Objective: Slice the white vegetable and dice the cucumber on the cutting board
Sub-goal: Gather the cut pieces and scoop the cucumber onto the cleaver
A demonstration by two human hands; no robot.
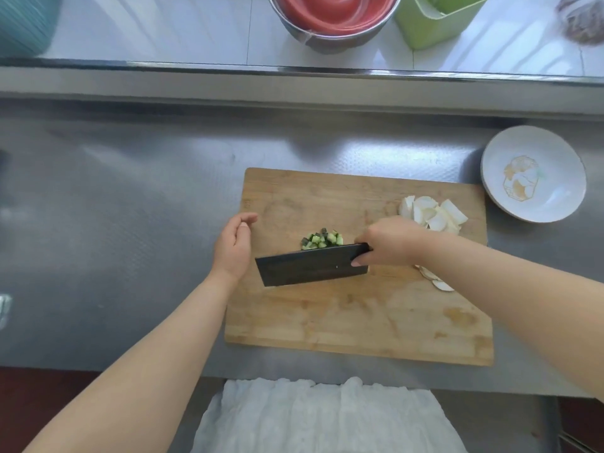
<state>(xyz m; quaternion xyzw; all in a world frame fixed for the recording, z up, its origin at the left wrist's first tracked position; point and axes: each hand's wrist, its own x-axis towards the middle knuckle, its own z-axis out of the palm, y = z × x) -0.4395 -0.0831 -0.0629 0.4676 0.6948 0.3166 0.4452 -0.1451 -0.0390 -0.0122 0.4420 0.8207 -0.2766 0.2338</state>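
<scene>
A wooden cutting board (343, 315) lies on the steel counter. In its middle sits a small heap of diced cucumber (322, 240), green with dark skin. My right hand (389, 241) grips the handle of a dark cleaver (310, 264), whose broad blade lies tilted just in front of the heap and hides its near edge. My left hand (233, 245) hovers at the board's left edge, fingers relaxed, holding nothing. White vegetable slices (433, 212) are piled at the board's far right. A few thin trimmings (436, 279) lie beside my right forearm.
A white plate (555, 197) with a gold motif sits right of the board. On the raised back ledge stand a steel bowl with red inside (333, 18) and a green container (434, 24). A white cloth (310, 416) hangs at the counter's near edge.
</scene>
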